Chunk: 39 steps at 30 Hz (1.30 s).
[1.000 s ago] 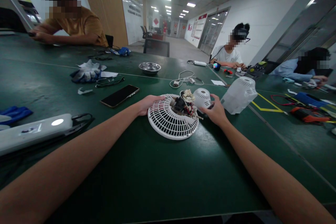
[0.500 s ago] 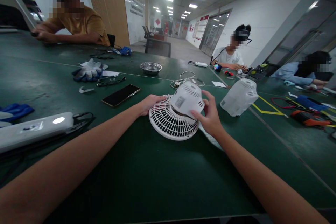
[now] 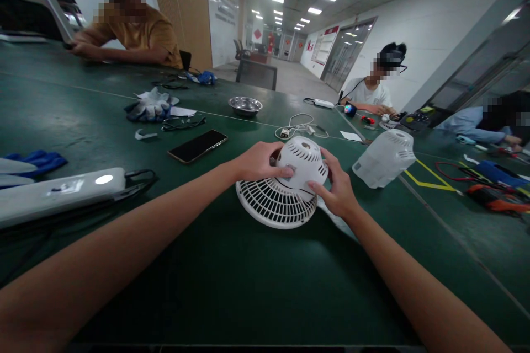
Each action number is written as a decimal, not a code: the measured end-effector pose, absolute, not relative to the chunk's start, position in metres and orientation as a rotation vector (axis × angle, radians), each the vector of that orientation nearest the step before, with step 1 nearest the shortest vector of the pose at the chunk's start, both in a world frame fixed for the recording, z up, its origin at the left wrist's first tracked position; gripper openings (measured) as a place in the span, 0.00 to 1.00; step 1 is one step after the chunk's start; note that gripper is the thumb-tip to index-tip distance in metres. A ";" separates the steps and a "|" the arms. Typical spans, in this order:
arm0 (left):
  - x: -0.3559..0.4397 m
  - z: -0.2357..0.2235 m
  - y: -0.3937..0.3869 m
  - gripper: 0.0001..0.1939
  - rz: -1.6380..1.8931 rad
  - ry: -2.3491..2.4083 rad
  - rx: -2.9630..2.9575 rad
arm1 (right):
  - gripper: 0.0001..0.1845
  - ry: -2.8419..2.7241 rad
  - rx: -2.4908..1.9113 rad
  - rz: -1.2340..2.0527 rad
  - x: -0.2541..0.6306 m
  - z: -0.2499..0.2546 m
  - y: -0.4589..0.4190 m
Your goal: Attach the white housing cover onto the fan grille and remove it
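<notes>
A white vented fan motor cover sits over the back of a round white fan grille, which rests on the green table. My left hand grips the cover's left side, its thumb across the label. On the right side, my right hand holds the same cover between thumb and fingers. A dark gap shows along the cover's lower edge. What lies inside the cover is hidden. Right of my right hand stands a translucent white vented housing.
A phone, a metal bowl, a coiled white cable and work gloves lie beyond my hands. A long white device is at left, an orange-black tool at right. Several people sit around the table.
My left hand has moved from the grille's rim onto the left side of the motor cover. The cover now sits more upright over the grille. The view has shifted slightly.
</notes>
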<state>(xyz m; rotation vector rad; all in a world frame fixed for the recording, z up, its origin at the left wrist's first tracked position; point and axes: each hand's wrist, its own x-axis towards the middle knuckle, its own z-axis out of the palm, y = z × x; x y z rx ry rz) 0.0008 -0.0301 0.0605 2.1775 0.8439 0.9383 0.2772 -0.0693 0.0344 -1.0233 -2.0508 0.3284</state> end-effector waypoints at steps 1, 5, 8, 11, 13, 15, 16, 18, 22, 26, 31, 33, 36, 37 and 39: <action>0.000 0.061 -0.030 0.29 0.923 0.836 2.191 | 0.45 -2.067 -1.008 0.335 0.277 0.035 -0.069; -0.004 0.063 -0.029 0.30 0.800 0.713 2.151 | 0.45 -2.136 -0.977 0.345 0.277 0.034 -0.068; -0.005 0.062 -0.029 0.30 0.768 0.721 2.107 | 0.51 -2.151 -1.001 0.392 0.275 0.034 -0.068; -0.004 0.061 -0.030 0.30 0.768 0.737 2.111 | 0.56 -2.146 -1.008 0.436 0.274 0.033 -0.067; -0.003 0.061 -0.031 0.30 0.775 0.729 2.103 | 0.55 -2.144 -1.008 0.449 0.274 0.032 -0.067; -0.003 0.062 -0.032 0.30 0.790 0.726 2.088 | 0.55 -2.147 -1.009 0.454 0.274 0.032 -0.068; -0.003 0.062 -0.032 0.30 0.800 0.729 2.086 | 0.55 -2.147 -1.007 0.454 0.274 0.031 -0.068; -0.003 0.063 -0.032 0.31 0.812 0.735 2.093 | 0.55 -2.152 -1.001 0.446 0.274 0.030 -0.068; -0.004 0.064 -0.031 0.31 0.807 0.731 2.118 | 0.56 -2.185 -1.017 0.367 0.275 0.032 -0.067; -0.003 0.062 -0.031 0.41 0.920 0.703 2.084 | 0.58 -2.215 -1.008 0.289 0.280 0.034 -0.066; 0.003 0.058 -0.036 0.54 0.956 0.566 1.977 | 0.54 -2.116 -1.025 0.537 0.282 0.029 -0.071; 0.006 0.056 -0.038 0.60 0.951 0.541 2.007 | 0.54 -2.103 -1.019 0.593 0.280 0.028 -0.073; 0.010 0.052 -0.039 0.64 0.998 0.559 2.096 | 0.54 -2.113 -1.015 0.614 0.278 0.030 -0.075; 0.011 0.052 -0.039 0.64 1.011 0.563 2.126 | 0.55 -2.116 -1.018 0.618 0.277 0.031 -0.075; 0.013 0.051 -0.041 0.62 1.024 0.568 2.181 | 0.55 -2.126 -1.012 0.628 0.277 0.032 -0.075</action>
